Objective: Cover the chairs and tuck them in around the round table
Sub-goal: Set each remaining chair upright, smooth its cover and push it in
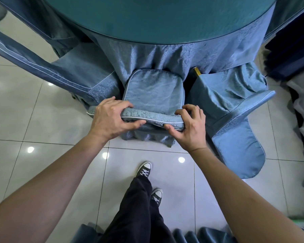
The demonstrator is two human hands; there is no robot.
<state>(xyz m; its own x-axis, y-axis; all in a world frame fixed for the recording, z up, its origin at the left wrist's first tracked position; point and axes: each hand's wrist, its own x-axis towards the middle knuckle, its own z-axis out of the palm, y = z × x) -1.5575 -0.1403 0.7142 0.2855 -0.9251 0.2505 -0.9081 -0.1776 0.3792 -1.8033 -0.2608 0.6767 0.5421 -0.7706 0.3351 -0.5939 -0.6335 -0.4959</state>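
Near the round desk [158, 20], centre: covered chair [153, 92] faces it. Left hand [109, 120] and right hand [191, 127] both grip its backrest top. Step: tucking in. Next move, judged: push straight forward, avoiding the chair on the right [235, 123].

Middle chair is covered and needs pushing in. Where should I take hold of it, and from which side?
Take the middle chair by the padded top edge of its backrest, from behind, one grip near each corner, as the left hand and right hand do now. That edge faces you and the seat points at the round table, so a push goes straight in between the neighbouring chairs.
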